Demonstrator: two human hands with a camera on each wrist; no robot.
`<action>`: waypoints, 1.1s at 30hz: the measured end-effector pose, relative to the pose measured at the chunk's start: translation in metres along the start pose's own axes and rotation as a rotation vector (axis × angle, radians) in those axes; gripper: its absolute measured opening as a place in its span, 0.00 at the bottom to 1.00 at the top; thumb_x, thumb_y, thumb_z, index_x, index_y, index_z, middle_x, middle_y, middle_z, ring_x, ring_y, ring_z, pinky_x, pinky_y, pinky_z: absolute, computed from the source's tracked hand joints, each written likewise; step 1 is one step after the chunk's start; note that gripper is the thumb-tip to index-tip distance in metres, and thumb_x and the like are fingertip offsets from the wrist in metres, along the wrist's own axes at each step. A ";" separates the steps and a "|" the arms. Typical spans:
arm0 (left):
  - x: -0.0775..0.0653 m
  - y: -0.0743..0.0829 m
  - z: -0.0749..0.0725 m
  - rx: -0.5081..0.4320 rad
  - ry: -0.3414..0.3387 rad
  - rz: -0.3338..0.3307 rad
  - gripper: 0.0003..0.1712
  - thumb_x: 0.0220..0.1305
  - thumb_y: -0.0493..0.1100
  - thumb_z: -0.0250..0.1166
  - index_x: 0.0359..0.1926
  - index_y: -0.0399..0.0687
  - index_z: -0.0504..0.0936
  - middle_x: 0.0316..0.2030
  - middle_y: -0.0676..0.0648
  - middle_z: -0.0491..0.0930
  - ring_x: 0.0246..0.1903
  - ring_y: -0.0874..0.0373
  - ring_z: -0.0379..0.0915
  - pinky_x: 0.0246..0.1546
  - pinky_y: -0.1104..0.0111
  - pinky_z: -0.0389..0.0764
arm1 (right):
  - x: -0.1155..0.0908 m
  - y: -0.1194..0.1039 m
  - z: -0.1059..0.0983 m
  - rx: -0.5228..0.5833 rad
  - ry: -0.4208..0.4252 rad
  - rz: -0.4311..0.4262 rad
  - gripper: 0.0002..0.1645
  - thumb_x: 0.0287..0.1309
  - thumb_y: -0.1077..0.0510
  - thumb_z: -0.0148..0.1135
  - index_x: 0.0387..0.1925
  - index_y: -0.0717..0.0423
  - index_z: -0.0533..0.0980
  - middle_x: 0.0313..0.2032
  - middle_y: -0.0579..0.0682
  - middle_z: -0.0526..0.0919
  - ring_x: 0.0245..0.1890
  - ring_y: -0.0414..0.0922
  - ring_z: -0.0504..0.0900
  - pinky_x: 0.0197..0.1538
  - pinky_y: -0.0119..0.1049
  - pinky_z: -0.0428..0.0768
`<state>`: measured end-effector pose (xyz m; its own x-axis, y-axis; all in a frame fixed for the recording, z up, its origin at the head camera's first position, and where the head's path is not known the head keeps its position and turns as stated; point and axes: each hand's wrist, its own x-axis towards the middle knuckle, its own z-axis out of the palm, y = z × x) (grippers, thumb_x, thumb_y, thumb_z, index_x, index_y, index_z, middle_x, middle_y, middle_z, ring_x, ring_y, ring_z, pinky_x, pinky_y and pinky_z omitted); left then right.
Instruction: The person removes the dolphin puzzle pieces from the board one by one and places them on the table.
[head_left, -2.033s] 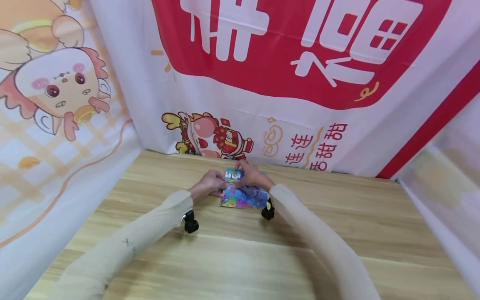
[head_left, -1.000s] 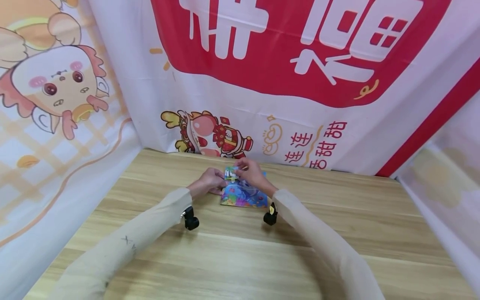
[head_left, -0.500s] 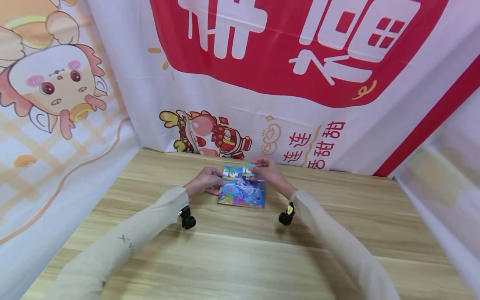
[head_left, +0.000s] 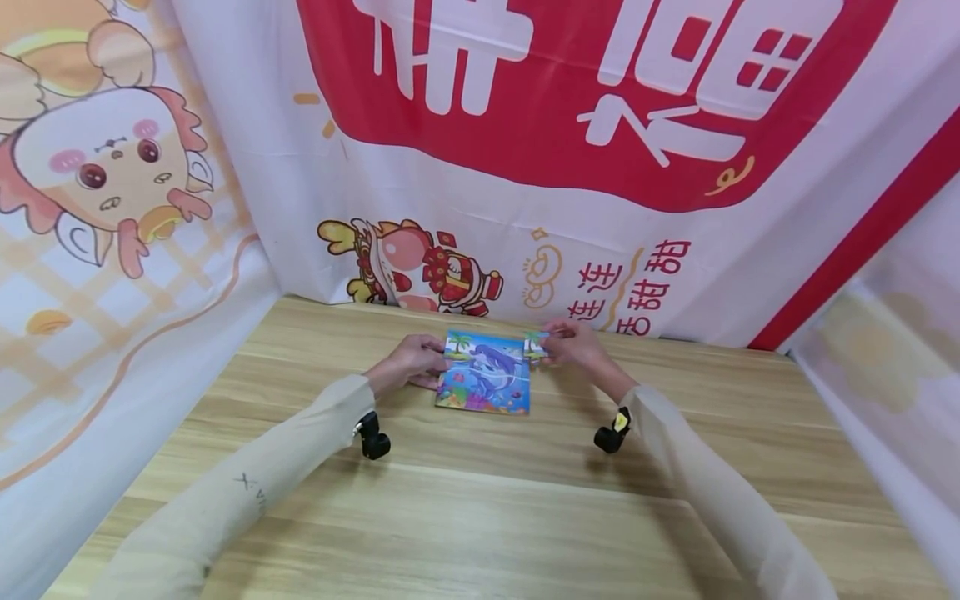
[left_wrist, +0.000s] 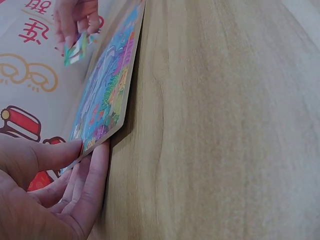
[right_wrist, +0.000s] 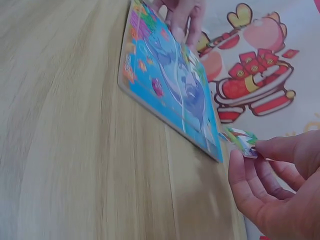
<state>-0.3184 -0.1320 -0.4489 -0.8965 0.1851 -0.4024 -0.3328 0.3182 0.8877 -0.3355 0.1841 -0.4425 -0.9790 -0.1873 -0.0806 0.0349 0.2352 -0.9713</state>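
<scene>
Since the frame half a second back, the right hand (head_left: 577,346) has carried the small palm-tree piece (head_left: 535,345) rightward from over the dolphin board (head_left: 489,382). On my head feed I see that piece just beside the board's upper right corner, the right grip pinching it between thumb and fingers. Across from it, the left hand (head_left: 412,360) grasps the board's left edge, thumb on top and fingers underneath, as my left wrist view shows. Below is the wooden tabletop (head_left: 480,525); printed cloth (head_left: 288,192) hangs behind.

Soft shadows, pale glare on tabletop (head_left: 465,517)
</scene>
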 end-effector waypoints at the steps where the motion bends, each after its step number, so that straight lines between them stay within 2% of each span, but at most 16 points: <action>1: 0.000 0.000 0.000 -0.001 0.001 -0.001 0.28 0.72 0.34 0.65 0.70 0.34 0.71 0.53 0.37 0.82 0.39 0.54 0.81 0.34 0.67 0.91 | -0.001 0.001 -0.003 -0.005 0.000 0.004 0.21 0.67 0.71 0.63 0.58 0.78 0.72 0.43 0.60 0.84 0.31 0.44 0.86 0.47 0.43 0.92; 9: -0.002 0.001 -0.002 0.008 0.006 0.004 0.29 0.72 0.34 0.65 0.71 0.34 0.70 0.58 0.34 0.80 0.42 0.53 0.81 0.37 0.67 0.91 | -0.003 0.008 -0.016 -0.051 0.012 0.025 0.21 0.66 0.72 0.65 0.57 0.80 0.72 0.40 0.59 0.83 0.30 0.44 0.85 0.44 0.41 0.92; 15: 0.000 -0.002 -0.001 0.008 0.007 0.001 0.28 0.73 0.35 0.64 0.70 0.35 0.71 0.56 0.36 0.81 0.41 0.55 0.81 0.36 0.68 0.91 | -0.002 0.016 -0.017 -0.208 0.045 0.025 0.16 0.66 0.71 0.65 0.53 0.77 0.75 0.40 0.61 0.83 0.30 0.44 0.84 0.36 0.37 0.92; 19: 0.001 -0.002 0.001 -0.009 0.010 -0.008 0.28 0.73 0.34 0.64 0.70 0.35 0.71 0.55 0.36 0.82 0.39 0.55 0.81 0.35 0.68 0.91 | -0.002 0.018 -0.017 -0.301 0.066 0.012 0.15 0.67 0.69 0.66 0.51 0.75 0.76 0.40 0.61 0.83 0.31 0.44 0.83 0.32 0.34 0.90; 27: 0.001 0.000 0.000 -0.028 0.008 -0.016 0.34 0.71 0.33 0.66 0.74 0.37 0.67 0.58 0.34 0.80 0.38 0.55 0.82 0.34 0.67 0.91 | 0.000 0.019 -0.015 -0.359 0.072 0.027 0.13 0.67 0.70 0.64 0.50 0.74 0.76 0.37 0.58 0.82 0.28 0.43 0.79 0.27 0.28 0.81; 33: 0.001 0.000 0.000 -0.029 0.009 -0.019 0.34 0.71 0.34 0.67 0.74 0.38 0.67 0.55 0.36 0.81 0.39 0.54 0.81 0.33 0.68 0.91 | 0.000 0.021 -0.013 -0.429 0.089 -0.002 0.11 0.67 0.68 0.65 0.48 0.70 0.77 0.37 0.57 0.82 0.29 0.42 0.77 0.28 0.28 0.79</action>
<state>-0.3192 -0.1317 -0.4488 -0.8925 0.1710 -0.4174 -0.3581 0.2942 0.8861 -0.3374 0.2014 -0.4598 -0.9931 -0.1099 -0.0406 -0.0356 0.6132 -0.7891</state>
